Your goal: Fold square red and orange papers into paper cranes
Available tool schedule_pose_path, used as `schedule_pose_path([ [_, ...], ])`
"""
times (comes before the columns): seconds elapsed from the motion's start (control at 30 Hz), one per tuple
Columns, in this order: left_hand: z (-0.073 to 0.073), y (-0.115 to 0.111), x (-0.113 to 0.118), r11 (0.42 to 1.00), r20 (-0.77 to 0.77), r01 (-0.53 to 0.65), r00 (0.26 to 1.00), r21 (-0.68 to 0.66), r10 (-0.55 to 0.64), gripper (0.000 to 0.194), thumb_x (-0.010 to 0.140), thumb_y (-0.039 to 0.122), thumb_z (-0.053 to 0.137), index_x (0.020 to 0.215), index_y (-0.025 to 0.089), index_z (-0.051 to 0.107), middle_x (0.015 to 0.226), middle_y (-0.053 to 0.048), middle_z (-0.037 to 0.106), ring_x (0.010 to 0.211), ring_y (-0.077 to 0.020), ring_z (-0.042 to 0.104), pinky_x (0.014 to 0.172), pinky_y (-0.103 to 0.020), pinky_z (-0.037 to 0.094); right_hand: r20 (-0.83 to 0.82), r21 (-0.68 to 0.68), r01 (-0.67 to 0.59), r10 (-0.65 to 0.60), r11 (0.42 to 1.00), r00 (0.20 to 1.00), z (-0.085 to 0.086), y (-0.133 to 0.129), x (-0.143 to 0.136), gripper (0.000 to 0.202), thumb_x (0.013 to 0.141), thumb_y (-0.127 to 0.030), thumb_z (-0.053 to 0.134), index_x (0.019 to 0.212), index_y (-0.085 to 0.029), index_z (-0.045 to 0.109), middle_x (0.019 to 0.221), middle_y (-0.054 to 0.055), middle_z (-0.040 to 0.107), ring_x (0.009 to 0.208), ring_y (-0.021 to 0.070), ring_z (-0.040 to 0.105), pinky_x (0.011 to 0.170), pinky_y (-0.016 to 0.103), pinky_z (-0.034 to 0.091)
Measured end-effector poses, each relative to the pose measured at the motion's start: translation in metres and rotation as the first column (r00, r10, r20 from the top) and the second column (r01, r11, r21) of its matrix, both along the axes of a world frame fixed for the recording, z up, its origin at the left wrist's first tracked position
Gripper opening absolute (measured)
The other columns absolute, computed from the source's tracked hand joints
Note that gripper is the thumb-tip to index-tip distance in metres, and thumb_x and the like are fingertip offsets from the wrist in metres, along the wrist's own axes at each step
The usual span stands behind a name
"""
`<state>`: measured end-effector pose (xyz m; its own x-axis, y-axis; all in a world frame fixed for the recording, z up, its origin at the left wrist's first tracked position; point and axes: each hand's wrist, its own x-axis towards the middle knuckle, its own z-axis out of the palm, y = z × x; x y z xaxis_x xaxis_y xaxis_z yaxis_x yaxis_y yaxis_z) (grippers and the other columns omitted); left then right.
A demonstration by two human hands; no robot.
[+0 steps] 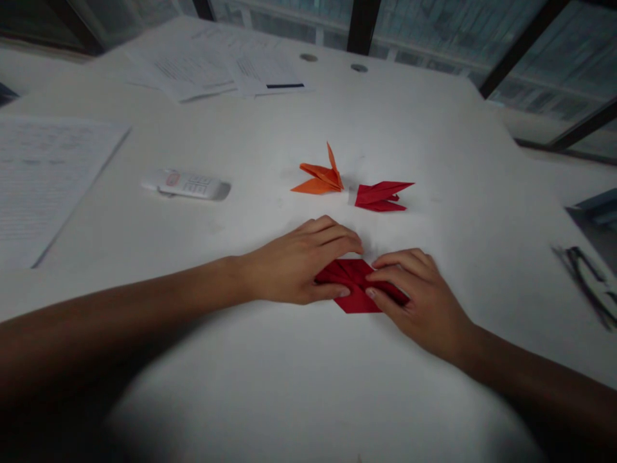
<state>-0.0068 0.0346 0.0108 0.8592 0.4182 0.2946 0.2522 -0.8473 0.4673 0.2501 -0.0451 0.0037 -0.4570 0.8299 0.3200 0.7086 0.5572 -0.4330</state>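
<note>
A white surface [289,386] fills most of the view, with a window [424,38] in dark frames beyond its far edge. Printed sheets [48,186] lie at its left side, and more loose papers [193,64] overlap near the far left, one bearing a dark bar.

The left hand [301,260] and right hand [427,302] are over the near middle of the surface, meeting at a folded red paper [359,299] that lies flat between them. The left hand's grip is spread: the thumb presses on the paper's left part, while the fingers, apart from it, arch over the far side. The right hand's grip is pinching the right part of the paper between thumb and fingertips.

At the right edge is a blurred dark-rimmed object [585,276], cut off by the view. A white labelled dispenser [186,184] with a small red mark lies left of centre, beyond the left forearm. Just beyond the hands are two pointed origami pieces, an orange one [321,179] on the left and a red one [380,196] on the right, close together. Smallest are two round surface holes [359,68] near the far edge.
</note>
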Motion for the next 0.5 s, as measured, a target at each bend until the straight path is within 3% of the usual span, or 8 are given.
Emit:
schedule_pose_path([
  [0.13, 0.0008, -0.0024, -0.0009, 0.999, -0.091, -0.028, 0.995, 0.027, 0.030, 0.035, 0.095, 0.044, 0.067, 0.120, 0.021, 0.065, 0.134, -0.012, 0.066, 0.122, -0.0307, 0.056, 0.106, -0.046, 0.043, -0.031, -0.050, 0.011, -0.012, 0.999, 0.999, 0.0024, 0.0003, -0.0011, 0.004, 0.094, -0.023, 0.070, 0.095, -0.026, 0.069, 0.107, 0.004, 0.073, 0.103, 0.0260, 0.062, 0.092, 0.047, 0.046],
  [0.33, 0.0034, -0.0043, -0.0023, 1.000, -0.084, -0.010, 0.996, 0.018, 0.012, 0.032, 0.094, 0.043, 0.068, 0.116, 0.020, 0.063, 0.132, -0.011, 0.067, 0.118, -0.0293, 0.058, 0.104, -0.044, 0.044, -0.015, -0.082, 0.075, -0.077, 0.994, 0.997, 0.0033, 0.0002, -0.0028, 0.018, 0.094, -0.030, 0.070, 0.110, -0.025, 0.065, 0.105, 0.006, 0.073, 0.101, 0.0274, 0.062, 0.090, 0.048, 0.045],
  [0.5, 0.0033, -0.0079, -0.0024, 0.999, -0.061, -0.020, 0.998, 0.029, 0.022, 0.027, 0.095, 0.037, 0.068, 0.115, 0.020, 0.061, 0.137, -0.013, 0.063, 0.119, -0.0286, 0.061, 0.105, -0.045, 0.045, -0.032, -0.099, 0.062, -0.065, 0.993, 0.997, 0.0044, 0.0007, -0.0027, 0.003, 0.094, -0.026, 0.071, 0.093, -0.025, 0.068, 0.107, 0.005, 0.070, 0.104, 0.0270, 0.061, 0.092, 0.050, 0.043],
])
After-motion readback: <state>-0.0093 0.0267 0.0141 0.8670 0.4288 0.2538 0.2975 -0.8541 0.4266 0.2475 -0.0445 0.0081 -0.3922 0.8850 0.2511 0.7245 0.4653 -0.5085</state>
